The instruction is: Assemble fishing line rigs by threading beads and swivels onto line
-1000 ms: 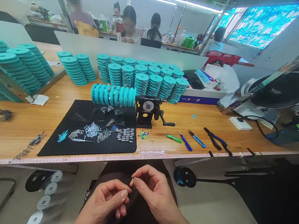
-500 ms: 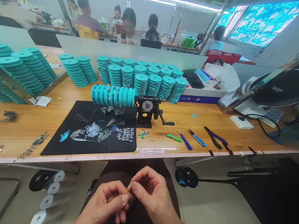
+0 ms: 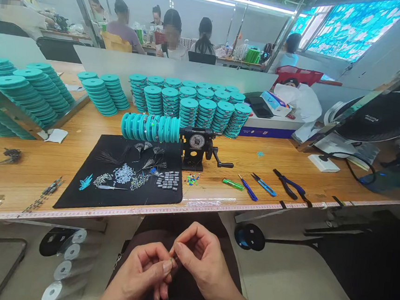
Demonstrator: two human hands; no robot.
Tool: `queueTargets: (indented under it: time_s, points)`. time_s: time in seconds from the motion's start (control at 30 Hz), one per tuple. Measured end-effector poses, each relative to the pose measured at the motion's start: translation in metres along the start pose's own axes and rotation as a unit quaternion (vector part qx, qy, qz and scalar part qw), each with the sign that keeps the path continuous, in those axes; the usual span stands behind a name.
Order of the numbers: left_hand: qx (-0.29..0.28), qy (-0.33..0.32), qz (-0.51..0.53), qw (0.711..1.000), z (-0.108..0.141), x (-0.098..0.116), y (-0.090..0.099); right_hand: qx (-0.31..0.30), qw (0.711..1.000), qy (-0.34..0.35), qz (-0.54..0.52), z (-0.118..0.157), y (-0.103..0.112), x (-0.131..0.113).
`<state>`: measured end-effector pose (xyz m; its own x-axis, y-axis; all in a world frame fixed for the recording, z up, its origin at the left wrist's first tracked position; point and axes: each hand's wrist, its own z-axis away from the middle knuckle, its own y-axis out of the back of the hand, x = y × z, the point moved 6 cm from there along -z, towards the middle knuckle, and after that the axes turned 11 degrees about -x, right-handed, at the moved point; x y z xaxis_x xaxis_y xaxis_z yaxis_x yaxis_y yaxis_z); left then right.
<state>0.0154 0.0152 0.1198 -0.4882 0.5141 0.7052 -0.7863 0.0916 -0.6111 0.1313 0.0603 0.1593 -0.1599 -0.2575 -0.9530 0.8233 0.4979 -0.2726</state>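
Note:
Over my lap, just below the table's front edge, both hands meet with fingertips nearly touching. My left hand (image 3: 149, 269) is closed, thumb pressed on the forefinger. My right hand (image 3: 202, 262) pinches with thumb and forefinger against the left fingertips. Whatever lies between them is too small to make out. Beyond the hands, a black mat (image 3: 88, 182) holds pale small beads (image 3: 124, 173), grey cylindrical pieces (image 3: 168, 180), little metal parts (image 3: 104, 180) and light blue slips (image 3: 85, 182). Behind the mat stands a hand-cranked winder (image 3: 195, 145) carrying a row of turquoise spools (image 3: 151, 128).
Stacks of turquoise spools (image 3: 188, 109) line the table's back. To the right lie a green lighter-like piece (image 3: 232, 184), a blue-handled pointed tool (image 3: 249, 189), blue snips (image 3: 264, 185) and pliers (image 3: 288, 185). A fan (image 3: 377, 121) stands far right. Several people sit beyond the partition.
My hands stay almost in place, with only a slight shift at the fingertips. In the background, people have changed posture a little.

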Motion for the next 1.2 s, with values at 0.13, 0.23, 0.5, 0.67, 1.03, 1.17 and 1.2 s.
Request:
queueTargets:
  time_s: [0.13,0.23,0.5,0.67,1.03,1.17,1.2]
  points:
    - [0.003,0.01,-0.003,1.0,0.002,0.002,-0.002,-0.003,1.0,0.001,-0.007,0.0,-0.001,0.0]
    - [0.015,0.011,-0.001,1.0,0.003,0.002,-0.002,-0.008,1.0,0.0,0.001,0.001,-0.001,0.0]
    - [0.021,0.009,0.0,1.0,0.001,0.002,-0.003,-0.006,0.995,0.012,0.101,0.005,0.001,-0.006]
    - [0.009,0.019,-0.002,1.0,0.001,0.001,-0.003,-0.031,0.995,0.018,0.093,0.0,0.001,-0.006]
    - [0.032,0.003,-0.016,0.999,0.001,0.009,-0.009,-0.031,0.999,-0.009,-0.036,-0.006,0.005,0.008]
    - [0.039,0.002,-0.028,0.999,0.001,0.01,-0.008,-0.03,0.999,-0.007,-0.023,-0.006,0.004,0.004]
    - [0.04,0.001,-0.031,0.999,0.001,0.01,-0.008,-0.029,0.999,-0.007,-0.022,-0.007,0.004,0.003]
